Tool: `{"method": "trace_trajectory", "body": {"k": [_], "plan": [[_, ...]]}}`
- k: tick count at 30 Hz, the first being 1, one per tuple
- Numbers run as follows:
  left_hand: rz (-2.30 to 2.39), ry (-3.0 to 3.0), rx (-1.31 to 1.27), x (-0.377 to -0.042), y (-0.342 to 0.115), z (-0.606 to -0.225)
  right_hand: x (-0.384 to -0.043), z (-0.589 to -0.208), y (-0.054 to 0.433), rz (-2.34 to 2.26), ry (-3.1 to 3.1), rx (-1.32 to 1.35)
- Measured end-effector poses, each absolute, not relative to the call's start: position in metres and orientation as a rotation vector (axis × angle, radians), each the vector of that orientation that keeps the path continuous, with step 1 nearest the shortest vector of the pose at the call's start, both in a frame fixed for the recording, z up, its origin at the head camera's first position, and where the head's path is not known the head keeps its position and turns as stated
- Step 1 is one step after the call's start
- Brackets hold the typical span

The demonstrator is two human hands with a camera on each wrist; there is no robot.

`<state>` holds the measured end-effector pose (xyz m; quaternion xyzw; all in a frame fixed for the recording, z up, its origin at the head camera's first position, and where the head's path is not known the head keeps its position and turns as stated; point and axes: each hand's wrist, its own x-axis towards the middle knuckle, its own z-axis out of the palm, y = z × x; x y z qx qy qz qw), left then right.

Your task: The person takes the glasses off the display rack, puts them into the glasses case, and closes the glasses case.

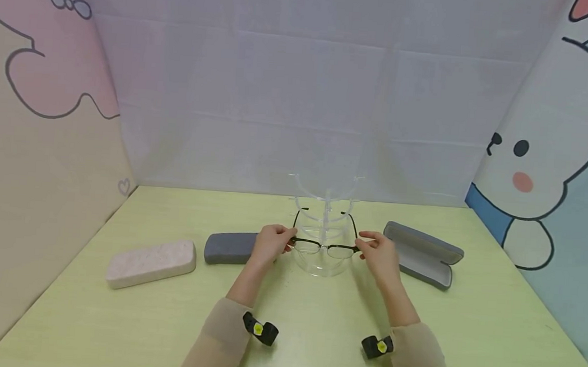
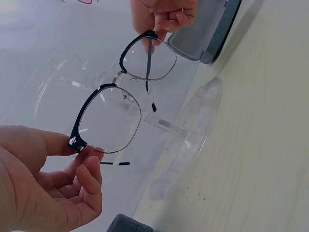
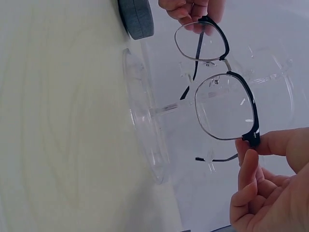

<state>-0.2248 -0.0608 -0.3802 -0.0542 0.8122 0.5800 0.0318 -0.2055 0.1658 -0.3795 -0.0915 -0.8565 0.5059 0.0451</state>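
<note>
A pair of eyeglasses [image 1: 340,246] with black upper rims and thin metal lower rims is held level in front of a clear plastic display stand [image 1: 327,208]. My left hand [image 1: 271,245] pinches one end of the frame at the hinge between thumb and fingers. At the opposite hinge my right hand [image 1: 381,259] pinches the other end. Both temples are unfolded and point away toward the stand. The right wrist view shows the glasses [image 3: 249,92] close beside the stand's rods; whether they touch I cannot tell.
A grey glasses case [image 1: 231,248] lies closed behind my left hand. Farther left is a pale speckled case [image 1: 151,263]. An open grey case [image 1: 423,254] sits to the right of the stand. A white cloth wall [image 1: 304,105] borders the table's back edge.
</note>
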Motion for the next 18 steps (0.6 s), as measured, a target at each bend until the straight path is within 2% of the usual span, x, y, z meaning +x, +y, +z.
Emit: {"method": "trace_trajectory", "body": {"k": [18], "plan": [[1.838, 2.387, -0.152, -0.217, -0.074, -0.352, -0.188, -0.348, 0.160, 1.534, -2.632, -0.250]]}}
